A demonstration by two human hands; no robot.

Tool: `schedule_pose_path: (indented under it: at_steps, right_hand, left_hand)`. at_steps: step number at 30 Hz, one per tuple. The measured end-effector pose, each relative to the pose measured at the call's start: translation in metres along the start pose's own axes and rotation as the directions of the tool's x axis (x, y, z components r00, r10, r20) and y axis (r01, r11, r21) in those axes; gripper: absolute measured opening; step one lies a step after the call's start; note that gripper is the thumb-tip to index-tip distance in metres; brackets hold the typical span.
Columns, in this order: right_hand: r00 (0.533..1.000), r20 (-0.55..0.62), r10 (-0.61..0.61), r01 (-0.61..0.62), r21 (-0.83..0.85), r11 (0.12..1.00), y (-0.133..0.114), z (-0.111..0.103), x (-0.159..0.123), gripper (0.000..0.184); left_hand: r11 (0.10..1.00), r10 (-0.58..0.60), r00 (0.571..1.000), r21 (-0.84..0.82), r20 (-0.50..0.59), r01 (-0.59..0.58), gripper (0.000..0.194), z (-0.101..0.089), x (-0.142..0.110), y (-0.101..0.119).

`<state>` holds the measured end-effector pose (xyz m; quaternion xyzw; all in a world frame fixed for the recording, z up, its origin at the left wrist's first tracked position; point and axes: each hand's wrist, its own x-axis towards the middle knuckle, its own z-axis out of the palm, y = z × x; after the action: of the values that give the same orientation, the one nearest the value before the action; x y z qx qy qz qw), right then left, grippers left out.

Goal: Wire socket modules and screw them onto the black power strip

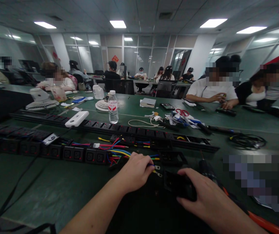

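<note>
Your left hand (139,169) pinches wires (151,165) just behind their ring terminals (158,175), which point rightward. Your right hand (202,188) grips a black housing (172,182), just beside the terminals but apart. Left of both hands, the socket strip (74,153) runs lengthwise, left to right, across the bench (63,188).

Cable ends (157,167) in left hand (139,167), housing (178,184) in right hand (204,191), bottle (113,110) behind socket strip (131,130)
</note>
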<state>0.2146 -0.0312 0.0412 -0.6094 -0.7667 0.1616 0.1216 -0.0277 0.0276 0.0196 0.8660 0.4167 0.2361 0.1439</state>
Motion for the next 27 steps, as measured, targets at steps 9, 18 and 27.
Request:
schedule_pose_path:
  at_steps: [9, 18, 27]
  right_hand:
    - [0.999, 0.021, 0.05, -0.05, 0.011, 0.999, -0.007, -0.005, 0.004, 0.042]
    - [0.999, 0.028, 0.047, -0.048, 0.04, 0.998, -0.016, 0.005, 0.004, 0.04]
    - [0.999, -0.016, -0.036, 0.037, 0.029, 0.999, -0.021, 0.01, 0.005, 0.045]
  left_hand:
    - [1.0, 0.003, 1.0, -0.019, -0.008, -0.003, 0.012, 0.001, -0.001, -0.002]
    - [1.0, 0.024, 1.0, -0.02, 0.006, -0.023, 0.011, 0.0, -0.001, -0.002]
    - [0.998, 0.034, 0.995, -0.049, 0.098, -0.029, 0.012, -0.002, -0.003, -0.006]
